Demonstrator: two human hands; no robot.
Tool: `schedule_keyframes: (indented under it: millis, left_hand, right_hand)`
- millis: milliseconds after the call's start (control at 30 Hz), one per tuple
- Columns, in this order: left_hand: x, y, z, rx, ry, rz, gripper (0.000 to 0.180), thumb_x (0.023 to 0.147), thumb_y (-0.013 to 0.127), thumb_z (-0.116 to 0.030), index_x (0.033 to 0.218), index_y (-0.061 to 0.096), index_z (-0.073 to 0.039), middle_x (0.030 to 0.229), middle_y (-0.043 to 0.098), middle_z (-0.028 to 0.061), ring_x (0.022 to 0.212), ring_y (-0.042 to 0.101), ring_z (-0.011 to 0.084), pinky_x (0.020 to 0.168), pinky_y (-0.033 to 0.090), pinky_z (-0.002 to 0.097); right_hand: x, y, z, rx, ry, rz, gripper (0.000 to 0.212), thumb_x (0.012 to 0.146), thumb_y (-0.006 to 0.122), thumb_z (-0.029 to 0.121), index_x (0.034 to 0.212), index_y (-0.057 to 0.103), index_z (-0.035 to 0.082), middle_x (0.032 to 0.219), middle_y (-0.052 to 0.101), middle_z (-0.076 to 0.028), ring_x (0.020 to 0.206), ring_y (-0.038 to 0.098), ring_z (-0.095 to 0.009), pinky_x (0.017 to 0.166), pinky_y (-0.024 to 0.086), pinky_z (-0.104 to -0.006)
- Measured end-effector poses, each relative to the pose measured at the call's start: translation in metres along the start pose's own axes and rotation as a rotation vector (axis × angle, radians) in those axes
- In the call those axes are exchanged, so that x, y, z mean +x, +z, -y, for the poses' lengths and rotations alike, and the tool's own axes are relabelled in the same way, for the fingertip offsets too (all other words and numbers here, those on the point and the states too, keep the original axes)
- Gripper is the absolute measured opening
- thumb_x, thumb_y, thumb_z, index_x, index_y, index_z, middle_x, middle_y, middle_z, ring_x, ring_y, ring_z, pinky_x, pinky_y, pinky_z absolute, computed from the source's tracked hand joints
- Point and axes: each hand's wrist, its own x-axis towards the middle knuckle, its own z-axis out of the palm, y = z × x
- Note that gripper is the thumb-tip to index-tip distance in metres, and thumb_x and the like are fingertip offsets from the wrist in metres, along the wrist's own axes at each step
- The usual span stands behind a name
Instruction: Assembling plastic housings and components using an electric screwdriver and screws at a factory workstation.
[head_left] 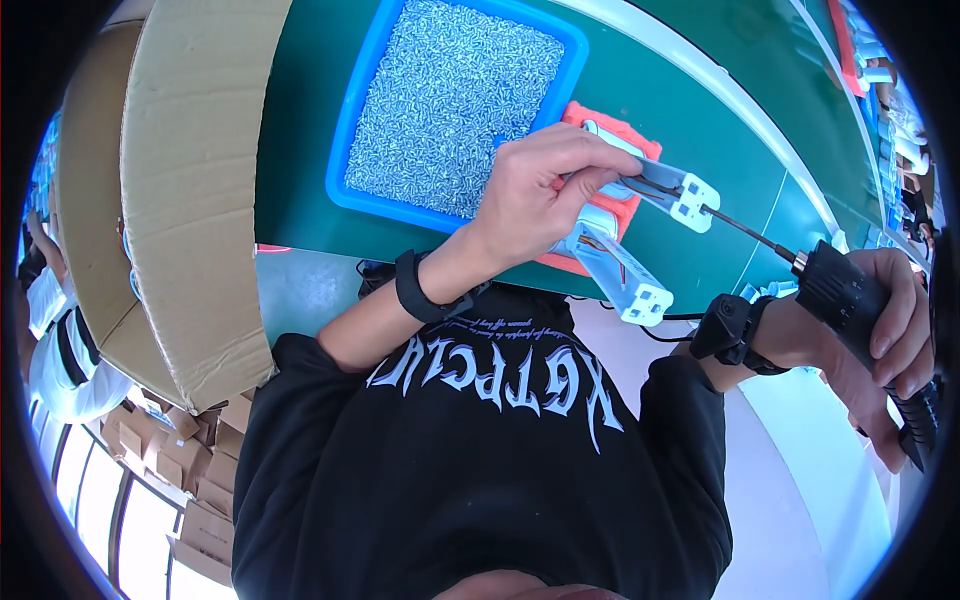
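My left hand point(545, 190) is closed, thumb and forefinger pinched at the side of a long white plastic housing point(690, 203) with dark wire inside. In my right hand point(890, 330) is a black electric screwdriver point(843, 298), fingers wrapped round its body. Its long thin bit points left and meets the end face of that housing. Beside it, nearer to me, lies a second white housing point(640, 297) with coloured wires in its open side. Both rest partly on an orange-red cloth or foam pad point(615, 120). Any small part between my left fingertips is hidden.
A blue tray point(340, 170) full of small silvery screws stands left of the pad on the green table point(300, 130). A large cardboard box point(200, 190) rises at the left. A pale rail point(740, 95) curves along the far right. People and stacked cartons show at the rim.
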Motion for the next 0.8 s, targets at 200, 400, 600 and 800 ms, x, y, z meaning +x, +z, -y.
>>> schedule_keyframes:
  millis: [200,400,600,800]
  left_hand:
    - [0.005,-0.004,0.002,0.147,0.315,-0.034,0.029,0.074,0.068,0.001,0.102,0.068,-0.006,0.100,0.068,0.0082,0.089,0.064,0.0257,0.078,0.050,0.0348]
    - [0.005,-0.004,0.003,0.438,0.171,0.098,0.044,0.068,0.075,-0.007,0.109,0.062,-0.008,0.111,0.062,0.0077,0.104,0.058,0.0275,0.087,0.047,0.0390]
    - [0.007,-0.004,0.008,0.460,0.194,0.139,0.043,0.065,0.076,-0.007,0.106,0.062,-0.007,0.107,0.060,0.0068,0.102,0.058,0.0278,0.084,0.047,0.0392]
    - [0.006,-0.004,0.011,0.456,0.189,0.120,0.040,0.063,0.076,-0.005,0.102,0.064,-0.007,0.107,0.061,0.0057,0.100,0.059,0.0271,0.082,0.047,0.0383]
  right_hand:
    - [0.001,0.007,-0.003,0.052,0.015,0.052,0.054,0.088,0.056,0.049,0.130,0.045,0.016,0.075,0.051,-0.003,0.053,0.055,-0.016,0.050,0.054,-0.0351]
    - [0.000,-0.007,0.003,0.011,0.121,0.268,0.044,0.081,0.067,0.041,0.109,0.048,0.013,0.077,0.057,-0.005,0.059,0.060,-0.016,0.057,0.056,-0.0305]
    - [0.001,-0.020,0.012,-0.101,0.233,0.428,0.027,0.074,0.081,0.022,0.077,0.059,0.007,0.077,0.064,-0.003,0.064,0.066,-0.013,0.064,0.057,-0.0217]
    - [0.002,-0.018,0.008,-0.129,0.243,0.472,0.020,0.072,0.078,0.008,0.077,0.058,0.005,0.076,0.065,-0.006,0.063,0.066,-0.014,0.063,0.057,-0.0213]
